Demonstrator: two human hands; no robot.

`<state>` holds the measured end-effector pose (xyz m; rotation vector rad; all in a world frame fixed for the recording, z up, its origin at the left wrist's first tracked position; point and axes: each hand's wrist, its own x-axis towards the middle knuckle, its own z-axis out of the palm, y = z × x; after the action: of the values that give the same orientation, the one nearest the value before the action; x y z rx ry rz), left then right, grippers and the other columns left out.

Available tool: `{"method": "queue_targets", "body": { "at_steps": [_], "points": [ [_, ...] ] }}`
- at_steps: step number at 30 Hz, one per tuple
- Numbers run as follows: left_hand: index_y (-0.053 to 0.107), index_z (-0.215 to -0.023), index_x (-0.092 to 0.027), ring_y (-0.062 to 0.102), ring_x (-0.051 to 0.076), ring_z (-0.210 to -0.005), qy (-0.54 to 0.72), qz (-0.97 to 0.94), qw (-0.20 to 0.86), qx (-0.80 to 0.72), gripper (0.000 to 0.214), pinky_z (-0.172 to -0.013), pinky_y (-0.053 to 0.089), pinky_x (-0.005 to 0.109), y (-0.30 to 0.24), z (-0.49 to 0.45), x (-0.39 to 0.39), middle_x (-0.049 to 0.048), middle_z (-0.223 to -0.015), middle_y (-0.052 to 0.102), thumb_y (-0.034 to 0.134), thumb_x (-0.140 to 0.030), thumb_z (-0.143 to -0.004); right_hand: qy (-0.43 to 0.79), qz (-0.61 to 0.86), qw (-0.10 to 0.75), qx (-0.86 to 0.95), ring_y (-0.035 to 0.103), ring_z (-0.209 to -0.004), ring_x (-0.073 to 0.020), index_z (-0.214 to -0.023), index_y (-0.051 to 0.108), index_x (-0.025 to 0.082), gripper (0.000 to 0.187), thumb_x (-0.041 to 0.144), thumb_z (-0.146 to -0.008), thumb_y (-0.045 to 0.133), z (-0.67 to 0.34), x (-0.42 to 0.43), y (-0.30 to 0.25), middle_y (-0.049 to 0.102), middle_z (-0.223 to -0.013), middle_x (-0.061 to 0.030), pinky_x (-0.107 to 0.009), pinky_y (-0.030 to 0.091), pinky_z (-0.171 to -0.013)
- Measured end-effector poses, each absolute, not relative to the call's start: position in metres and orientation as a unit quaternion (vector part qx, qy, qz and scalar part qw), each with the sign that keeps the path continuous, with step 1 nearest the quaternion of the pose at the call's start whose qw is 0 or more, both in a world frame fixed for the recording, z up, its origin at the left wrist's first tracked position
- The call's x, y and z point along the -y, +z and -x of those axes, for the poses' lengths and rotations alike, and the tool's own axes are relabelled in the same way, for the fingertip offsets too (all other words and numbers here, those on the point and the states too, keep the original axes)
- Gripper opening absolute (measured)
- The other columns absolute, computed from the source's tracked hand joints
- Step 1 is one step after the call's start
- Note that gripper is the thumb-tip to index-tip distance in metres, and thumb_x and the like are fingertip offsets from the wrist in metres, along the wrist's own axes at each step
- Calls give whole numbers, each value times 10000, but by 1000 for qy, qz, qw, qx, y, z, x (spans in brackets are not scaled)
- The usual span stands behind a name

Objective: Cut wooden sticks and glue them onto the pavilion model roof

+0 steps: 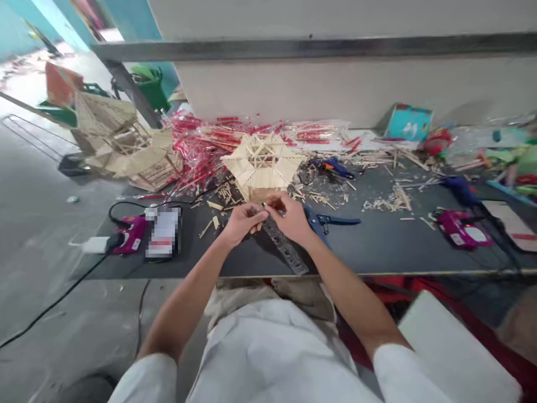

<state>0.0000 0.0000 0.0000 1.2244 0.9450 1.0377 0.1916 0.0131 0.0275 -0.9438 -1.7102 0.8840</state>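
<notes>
- Fingers (274, 201) of both hands: narrowly closed, tips drawn together at the centre of the worktop (356, 274), pinching a small pale sliver (264, 206) between them. Its material is too small to confirm.
- Left hand (242, 223): curled inward, knuckles up, fingertips directed toward the right hand at 3 o'clock.
- Right hand (290, 218): curled inward and angled down, fingertips directed toward the left hand at 9 o'clock.
- Stick pavilion model (262, 168): upright on the worktop at 12 o'clock from the hands, just beyond the fingertips. Built of pale wooden sticks, with a multi-sided roof and open frame at its top.
- Perforated metal strip (285, 246): flat on the worktop beneath the right hand, running toward 5 o'clock.
- Blue-handled snips (331, 223): at 3 o'clock, just beside the right hand.
- Wooden stick scraps (388, 200): scattered across the worktop from 1 to 3 o'clock.
- Magenta glue guns: one (131, 235) at 9 o'clock, one (461, 229) at 3 o'clock, well apart from the hands.
- Red-marked plastic packets (210, 146): heaped along the worktop's far edge at 11 o'clock.
- Pixelated object (163, 232): at 9 o'clock, beside the nearer glue gun; contents cannot be read.
</notes>
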Motion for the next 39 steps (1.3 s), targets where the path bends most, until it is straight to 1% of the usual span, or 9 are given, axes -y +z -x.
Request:
{"method": "queue_targets", "body": {
  "at_steps": [3,7,12,14,19,23,26,30,39],
  "points": [
    [718,-965,-133,497,51,-439,457,-521,589,-417,434,-421,390,153,1,-1,-2,-28,-568,613,856,-516,-815,416,421,499,634,672,-745,-165,-914,725,197,159,331,-843,773,-193,-11,19,739,-832,-25,-314,531,-722],
    [753,-1090,-124,512,58,-444,462,-534,562,-431,513,-436,420,164,7,-3,0,-21,-584,622,828,-558,-828,483,445,519,547,661,-638,-162,-856,712,200,294,413,-733,873,-196,-11,13,735,-738,-15,-324,566,-650],
    [750,-882,-121,526,69,-415,471,-550,532,-439,483,-413,430,175,12,-8,3,-12,-547,609,789,-601,-846,529,448,566,446,725,-691,-189,-880,649,227,458,427,-609,959,-190,-10,12,765,-778,-16,-362,641,-699],
    [727,-828,-126,517,70,-394,480,-549,523,-442,475,-389,419,175,10,-9,2,-15,-531,599,777,-597,-859,516,448,575,450,730,-714,-187,-850,629,228,456,439,-617,959,-186,-8,12,752,-768,-12,-365,651,-731],
    [752,-853,-129,522,71,-396,495,-544,525,-429,428,-378,418,172,6,-8,1,-19,-536,599,777,-556,-876,490,453,544,508,697,-653,-170,-802,650,212,443,497,-631,944,-182,-5,13,737,-735,-18,-325,614,-627],
    [762,-814,-133,501,64,-381,512,-532,520,-430,393,-372,400,167,8,-9,1,-18,-513,602,792,-521,-873,492,440,532,530,696,-654,-175,-820,689,207,439,520,-638,937,-185,-5,15,752,-755,-29,-328,611,-629],
    [753,-779,-143,503,65,-391,540,-518,503,-432,380,-369,396,170,9,-8,0,-19,-527,602,798,-509,-870,508,447,485,554,709,-670,-190,-879,765,192,408,524,-688,905,-191,-5,14,776,-802,-54,-330,607,-617],
    [767,-808,-147,514,68,-405,538,-528,492,-436,367,-375,410,179,7,-6,-2,-10,-567,619,783,-505,-885,544,449,426,567,702,-607,-193,-872,807,190,346,524,-786,832,-198,-5,11,758,-722,-43,-330,600,-587],
    [776,-812,-150,533,69,-447,510,-563,483,-435,354,-413,426,164,9,-5,3,-17,-541,590,771,-493,-899,523,443,464,562,619,-513,-142,-787,772,187,330,508,-761,845,-192,-3,16,698,-623,-5,-285,541,-530]
  ]
}}
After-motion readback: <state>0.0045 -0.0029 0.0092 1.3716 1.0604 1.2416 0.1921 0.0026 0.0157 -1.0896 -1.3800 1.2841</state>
